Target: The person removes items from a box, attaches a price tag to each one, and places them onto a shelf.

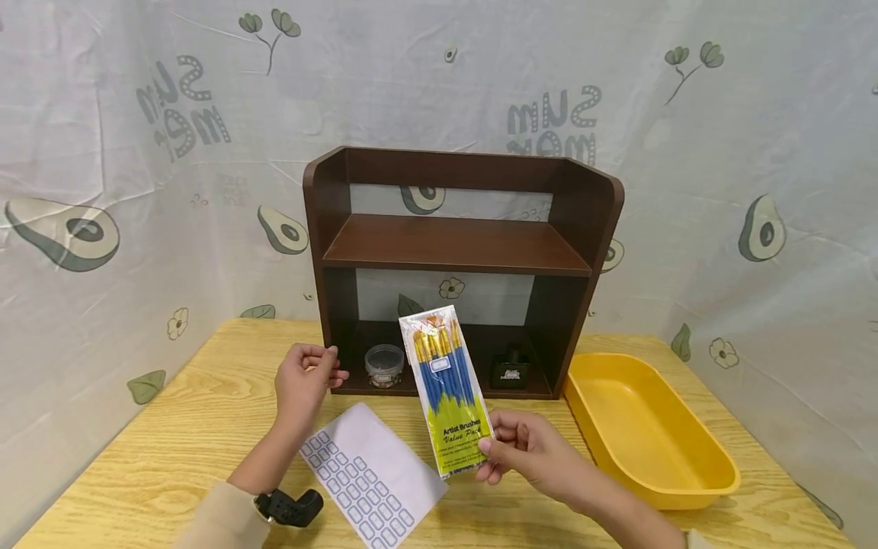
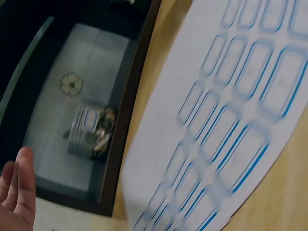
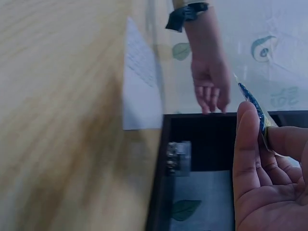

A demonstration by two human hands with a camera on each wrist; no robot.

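Note:
My right hand (image 1: 528,450) pinches the lower right edge of a flat pack of paintbrushes (image 1: 449,389) between thumb and fingers. The pack is held up, tilted, in front of the lower shelf, with blue-handled brushes, "Artist Brushes" print and a small blue-bordered label on its front. Thumb and fingers also grip its edge in the right wrist view. My left hand (image 1: 302,381) is raised near the shelf's left side, fingers loosely bent and holding nothing. Below it lies a white sheet of blue-bordered labels (image 1: 384,457), part of its upper area bare.
A dark brown two-tier shelf (image 1: 456,244) stands at the back. Its lower level holds a small clear round jar (image 1: 384,366) and a black bottle (image 1: 510,371), each with a label. A yellow tray (image 1: 645,427) sits to the right on the wooden table (image 1: 171,427).

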